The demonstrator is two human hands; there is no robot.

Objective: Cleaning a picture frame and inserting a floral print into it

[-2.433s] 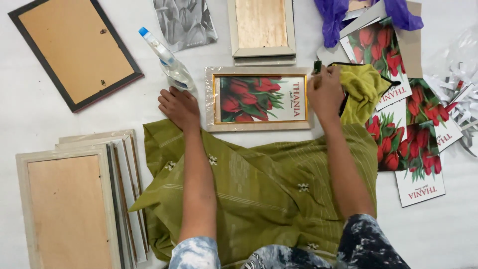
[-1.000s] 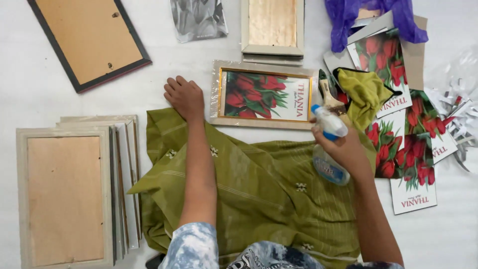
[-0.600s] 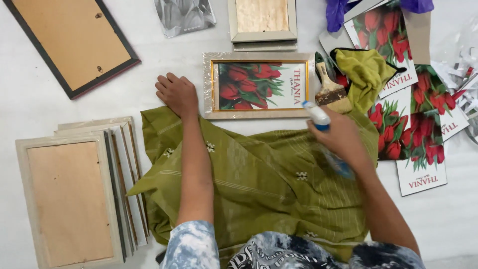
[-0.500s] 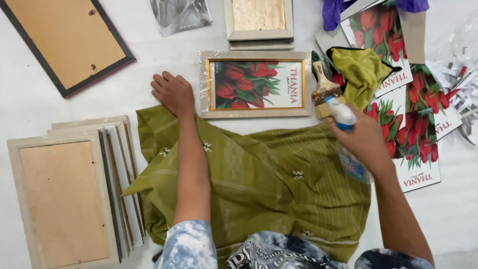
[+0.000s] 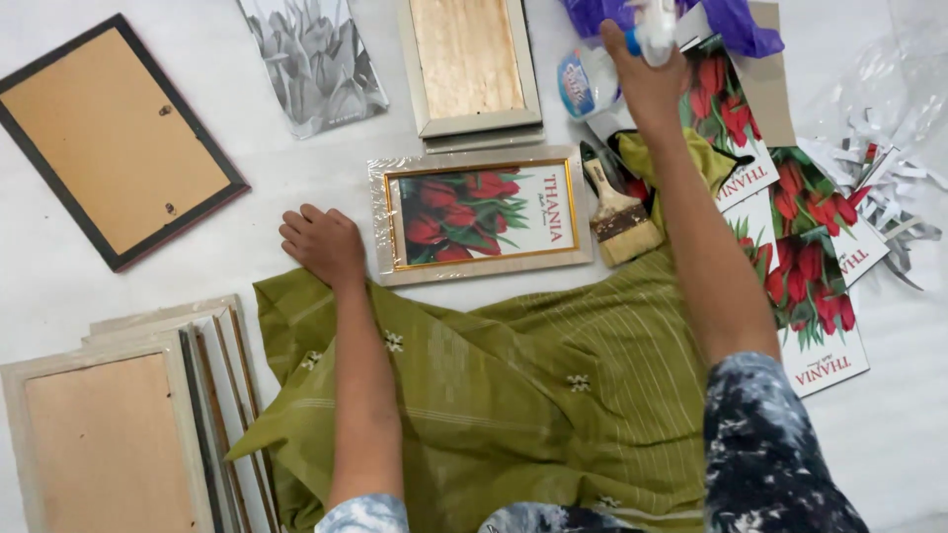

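The wrapped picture frame point(image 5: 481, 214), holding a red tulip print, lies face up on the white surface and serves as the landmark. The left hand point(image 5: 321, 242) is pressed flat, fingers loosely spread, on the surface just left of the frame, touching its plastic-covered edge; nothing is held in it. The right hand point(image 5: 647, 74) is raised above and to the right of the frame, closed around a small spray bottle point(image 5: 654, 20) whose top is cut off by the picture's edge. A paintbrush point(image 5: 617, 207) lies just right of the frame, with loose tulip prints point(image 5: 805, 266) beyond it. A pale frame back point(image 5: 469, 64) lies above the frame, a dark-edged one point(image 5: 109, 138) well to the upper left, and a stack of frames point(image 5: 128, 424) to the lower left. Green cloth point(image 5: 513, 395) is spread below.

The step in hand appears to be the handling of the bottle away from the frame. A steady left hand would be called for, with the bottle kept clear of the prints.
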